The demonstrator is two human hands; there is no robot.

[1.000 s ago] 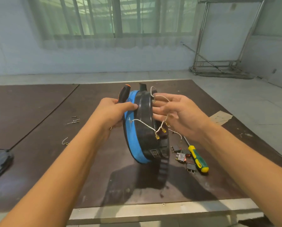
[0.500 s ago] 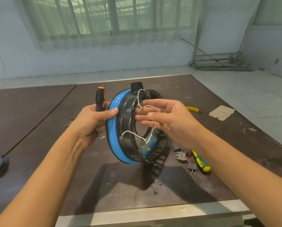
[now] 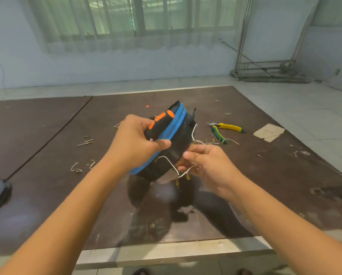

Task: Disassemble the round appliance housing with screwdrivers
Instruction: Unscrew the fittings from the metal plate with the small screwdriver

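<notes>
Housing (image 3: 179,143) of round black plastic with a blue rim hangs tilted above the dark brown wooden table (image 3: 265,175). Left hand (image 3: 134,139) curls round its rim and a black-and-orange-handled screwdriver (image 3: 158,124); right hand (image 3: 207,165) grips its lower edge, fingers curled among thin white wires (image 3: 170,161).

No legible txt/labels/nos. anywhere in view.

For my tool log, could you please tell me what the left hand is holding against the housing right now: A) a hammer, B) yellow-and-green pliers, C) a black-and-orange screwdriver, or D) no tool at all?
C: the left hand grips a black-and-orange screwdriver against the blue rim of the housing, while the yellow-and-green pliers lie apart on the table.
</notes>
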